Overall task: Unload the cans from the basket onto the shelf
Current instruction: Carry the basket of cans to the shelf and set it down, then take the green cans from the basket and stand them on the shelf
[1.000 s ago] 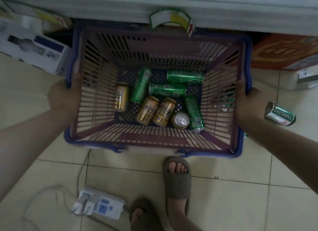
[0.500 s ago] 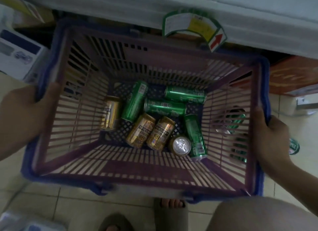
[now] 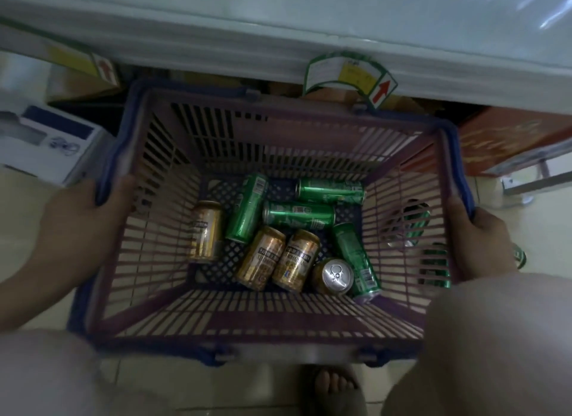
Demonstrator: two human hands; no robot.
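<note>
Both hands occupied — left hand [image 3: 83,211] and right hand [image 3: 483,239] each with fingers curled over the basket [image 3: 216,319] rim. Cans [image 3: 297,214] down on its floor, mostly lying flat, long axes askew; gold can [image 3: 205,230] nearest the left.

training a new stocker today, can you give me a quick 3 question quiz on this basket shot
1. Count: how many cans lie or stand inside the basket, and how many of them are green?
2. True or false: the upright can with its silver top showing stands near the basket's right near corner.
3. Pick one: the left hand and right hand are (a) each lifting a can, (b) gripping the basket's side rims, (c) resting on the floor.

Key
1. Eight; four green, four gold.
2. True.
3. b
</note>
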